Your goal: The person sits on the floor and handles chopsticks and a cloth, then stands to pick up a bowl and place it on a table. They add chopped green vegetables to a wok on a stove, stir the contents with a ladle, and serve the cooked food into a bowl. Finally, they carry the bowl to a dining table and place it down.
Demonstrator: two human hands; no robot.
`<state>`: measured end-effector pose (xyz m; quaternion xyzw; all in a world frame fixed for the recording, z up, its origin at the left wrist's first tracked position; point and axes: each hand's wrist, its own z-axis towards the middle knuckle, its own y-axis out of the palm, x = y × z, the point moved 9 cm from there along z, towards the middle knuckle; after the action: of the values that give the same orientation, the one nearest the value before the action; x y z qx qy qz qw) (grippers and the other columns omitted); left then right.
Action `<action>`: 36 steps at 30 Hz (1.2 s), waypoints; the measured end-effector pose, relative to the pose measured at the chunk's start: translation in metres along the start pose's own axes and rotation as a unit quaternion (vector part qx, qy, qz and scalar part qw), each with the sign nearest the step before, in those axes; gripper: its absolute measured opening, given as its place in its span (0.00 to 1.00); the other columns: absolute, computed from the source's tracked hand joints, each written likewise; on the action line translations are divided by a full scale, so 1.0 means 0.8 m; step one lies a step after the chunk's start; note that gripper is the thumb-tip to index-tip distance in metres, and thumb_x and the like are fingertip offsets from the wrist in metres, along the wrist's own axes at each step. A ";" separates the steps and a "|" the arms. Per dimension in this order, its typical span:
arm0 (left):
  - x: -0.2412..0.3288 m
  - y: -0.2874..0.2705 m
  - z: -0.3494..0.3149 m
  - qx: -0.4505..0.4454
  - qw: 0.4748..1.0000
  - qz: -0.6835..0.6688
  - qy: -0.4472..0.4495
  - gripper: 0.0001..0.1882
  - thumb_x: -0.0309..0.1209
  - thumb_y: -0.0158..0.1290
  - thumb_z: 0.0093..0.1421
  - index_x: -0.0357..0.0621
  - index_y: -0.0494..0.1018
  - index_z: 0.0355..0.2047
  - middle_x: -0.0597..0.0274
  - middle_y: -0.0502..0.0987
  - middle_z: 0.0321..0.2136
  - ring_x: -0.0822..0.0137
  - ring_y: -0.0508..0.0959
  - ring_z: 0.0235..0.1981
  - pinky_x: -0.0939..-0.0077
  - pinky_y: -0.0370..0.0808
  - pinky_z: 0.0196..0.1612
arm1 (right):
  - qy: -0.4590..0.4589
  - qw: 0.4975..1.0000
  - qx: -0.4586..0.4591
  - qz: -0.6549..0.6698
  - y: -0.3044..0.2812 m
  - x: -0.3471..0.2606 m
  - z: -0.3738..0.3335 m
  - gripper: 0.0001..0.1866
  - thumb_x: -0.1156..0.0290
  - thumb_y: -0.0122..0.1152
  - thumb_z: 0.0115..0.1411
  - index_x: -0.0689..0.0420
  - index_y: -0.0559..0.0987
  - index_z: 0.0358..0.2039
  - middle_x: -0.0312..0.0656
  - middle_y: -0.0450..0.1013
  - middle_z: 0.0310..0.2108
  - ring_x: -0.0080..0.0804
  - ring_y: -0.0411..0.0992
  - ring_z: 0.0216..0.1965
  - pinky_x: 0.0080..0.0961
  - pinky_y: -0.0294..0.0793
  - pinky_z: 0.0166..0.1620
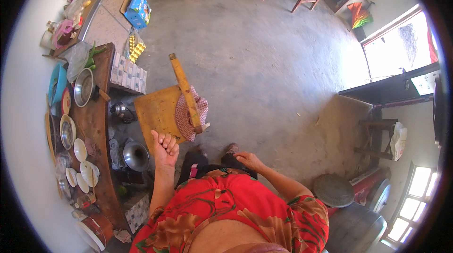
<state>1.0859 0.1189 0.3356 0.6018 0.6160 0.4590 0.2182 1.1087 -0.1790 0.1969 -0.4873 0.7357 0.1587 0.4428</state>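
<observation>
From my end, main risk is crowding at nine o'clock: the worn yellow wooden chair with a flat, squarish seat is just beside the shiny steel kettle with a rounded body. A shove toward nine would likely knock the kettle, then the wide-mouthed silver metal pot at eight. Second risk: the dark shoe near six could catch a chair leg; I can't see the legs from above. Third: the red-and-white checked cloth would probably slide off if the chair tips; I can't tell if it's tied or just laid there. Left hand, at eight, has fingers half curled, palm mostly facing me, nothing in it; it overlaps the seat's near edge in view, contact unclear. Right hand, between five and six, is loosely curled, apart from the chair; palm hidden, so I can't tell if it holds anything small. Chair condition: seat paint is scuffed and dark-spotted, edges worn; narrow yellow backrest rail slants from eleven down toward the centre, wood darker at its top end. Cloth bunches on both sides of that rail, looks soft and rumpled.
</observation>
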 end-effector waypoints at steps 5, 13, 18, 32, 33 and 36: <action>-0.045 0.093 0.053 -0.051 0.998 0.033 -0.009 0.24 0.51 0.37 0.62 0.51 0.56 0.14 0.72 0.54 0.11 0.78 0.53 0.09 0.84 0.50 0.09 | 0.083 0.991 -0.090 0.052 0.019 0.144 -0.006 0.26 0.52 0.44 0.60 0.60 0.69 0.49 0.51 0.66 0.50 0.44 0.64 0.52 0.33 0.61 0.53; -0.138 0.163 0.166 -0.047 0.994 0.008 -0.100 0.23 0.50 0.39 0.62 0.52 0.57 0.15 0.72 0.55 0.11 0.78 0.52 0.10 0.85 0.50 0.10 | 0.111 0.957 -0.154 0.219 -0.134 0.095 -0.077 0.30 0.49 0.43 0.60 0.59 0.63 0.55 0.44 0.63 0.54 0.35 0.60 0.55 0.31 0.57 0.56; -0.199 0.188 0.240 -0.052 0.983 0.016 -0.177 0.23 0.50 0.41 0.61 0.52 0.57 0.14 0.72 0.56 0.11 0.78 0.53 0.09 0.85 0.51 0.10 | 0.199 0.942 0.005 0.272 -0.209 0.107 -0.112 0.31 0.48 0.43 0.60 0.58 0.62 0.57 0.41 0.62 0.54 0.30 0.58 0.56 0.29 0.56 0.57; -0.359 0.359 0.431 -0.071 0.978 0.104 -0.166 0.17 0.45 0.40 0.63 0.49 0.64 0.22 0.72 0.59 0.14 0.79 0.55 0.11 0.86 0.52 0.11 | 0.241 0.898 0.132 0.343 -0.433 0.180 -0.015 0.32 0.44 0.40 0.60 0.59 0.68 0.52 0.42 0.66 0.51 0.31 0.63 0.52 0.28 0.60 0.53; -0.367 0.370 0.439 -0.065 0.979 0.114 -0.156 0.16 0.44 0.40 0.63 0.49 0.64 0.24 0.72 0.59 0.14 0.79 0.55 0.11 0.86 0.52 0.11 | 0.238 0.900 0.117 0.345 -0.454 0.182 -0.009 0.33 0.43 0.39 0.60 0.59 0.69 0.51 0.42 0.67 0.50 0.32 0.63 0.51 0.28 0.60 0.53; -0.384 0.407 0.464 -0.056 0.981 0.140 -0.124 0.14 0.42 0.41 0.64 0.48 0.65 0.26 0.72 0.59 0.14 0.80 0.55 0.11 0.86 0.52 0.11 | 0.250 0.915 0.105 0.297 -0.517 0.194 0.018 0.36 0.40 0.34 0.59 0.61 0.71 0.48 0.45 0.70 0.47 0.35 0.66 0.47 0.30 0.63 0.50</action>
<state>1.6221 -0.1057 0.3387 0.7209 0.4673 0.4407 0.2601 1.4495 -0.4554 0.1457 -0.2206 0.9459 0.0775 0.2251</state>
